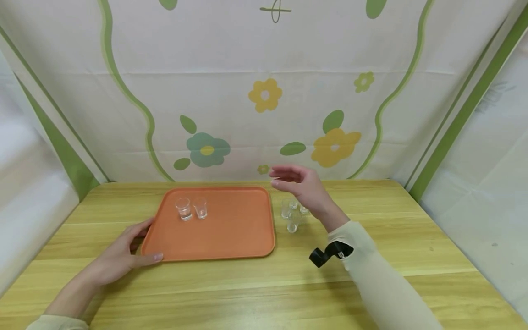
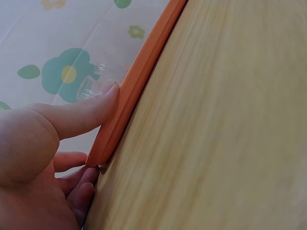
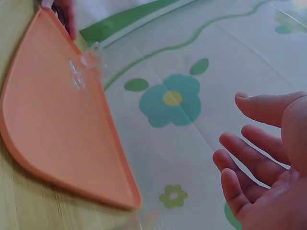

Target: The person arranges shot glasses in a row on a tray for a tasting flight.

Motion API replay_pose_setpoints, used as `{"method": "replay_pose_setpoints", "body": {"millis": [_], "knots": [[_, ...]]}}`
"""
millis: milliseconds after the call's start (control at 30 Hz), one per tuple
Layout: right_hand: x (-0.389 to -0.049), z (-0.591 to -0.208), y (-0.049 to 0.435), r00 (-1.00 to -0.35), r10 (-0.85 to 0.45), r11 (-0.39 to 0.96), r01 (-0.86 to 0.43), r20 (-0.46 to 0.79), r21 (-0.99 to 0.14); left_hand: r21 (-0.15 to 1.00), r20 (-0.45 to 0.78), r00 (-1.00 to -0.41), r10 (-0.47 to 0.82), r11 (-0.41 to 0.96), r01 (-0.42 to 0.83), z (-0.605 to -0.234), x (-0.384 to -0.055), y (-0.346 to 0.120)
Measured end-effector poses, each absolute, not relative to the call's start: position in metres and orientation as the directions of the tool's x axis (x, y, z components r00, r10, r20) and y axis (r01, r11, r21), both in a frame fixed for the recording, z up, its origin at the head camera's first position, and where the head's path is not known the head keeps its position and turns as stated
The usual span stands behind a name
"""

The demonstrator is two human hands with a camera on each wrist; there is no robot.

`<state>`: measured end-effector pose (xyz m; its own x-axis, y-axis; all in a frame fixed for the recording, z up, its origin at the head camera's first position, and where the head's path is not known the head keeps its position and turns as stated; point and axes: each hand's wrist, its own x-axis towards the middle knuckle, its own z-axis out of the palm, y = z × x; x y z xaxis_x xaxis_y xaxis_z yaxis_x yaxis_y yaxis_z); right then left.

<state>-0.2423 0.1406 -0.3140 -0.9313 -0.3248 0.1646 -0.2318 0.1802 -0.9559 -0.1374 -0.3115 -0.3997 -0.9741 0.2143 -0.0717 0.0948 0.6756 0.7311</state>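
An orange tray [image 1: 231,233] lies flat on the wooden table. My left hand [image 1: 115,256] holds its near left corner, thumb along the front rim and fingers at the left side; the left wrist view shows the thumb on the tray's edge [image 2: 139,86]. Two small clear shot glasses, one [image 1: 184,210] beside the other [image 1: 200,209], stand upright on the tray's left half. To the right of the tray, several more shot glasses [image 1: 292,222] cluster on the table. Above them my right hand [image 1: 303,188] is raised with fingers loosely extended and nothing held; it partly hides that cluster.
A white cloth [image 1: 231,55] with printed flowers hangs behind the table, and more cloth flanks both sides. A black device [image 1: 330,253] is strapped at the right wrist. The wooden table top [image 1: 247,298] extends in front of the tray.
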Motion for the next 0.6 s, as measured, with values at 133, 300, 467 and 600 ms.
{"method": "replay_pose_setpoints", "body": {"millis": [133, 300, 467, 600], "knots": [[-0.244, -0.319, 0.162, -0.943, -0.291, 0.187, -0.224, 0.164, -0.957, 0.729, -0.066, -0.975, 0.213, 0.677, 0.099, -0.4, -0.137, -0.311], [-0.246, -0.329, 0.186, -0.955, -0.243, 0.206, -0.224, 0.172, -0.953, 0.729, -0.057, -0.975, 0.215, 0.676, 0.106, -0.401, -0.137, -0.311], [-0.247, -0.342, 0.205, -0.968, -0.188, 0.233, -0.211, 0.169, -0.949, 0.737, -0.058, -0.974, 0.217, 0.667, 0.105, -0.401, -0.137, -0.311], [-0.248, -0.356, 0.214, -0.982, -0.154, 0.265, -0.145, 0.107, -0.953, 0.738, -0.062, -0.976, 0.211, 0.667, 0.097, -0.401, -0.137, -0.311]]}}
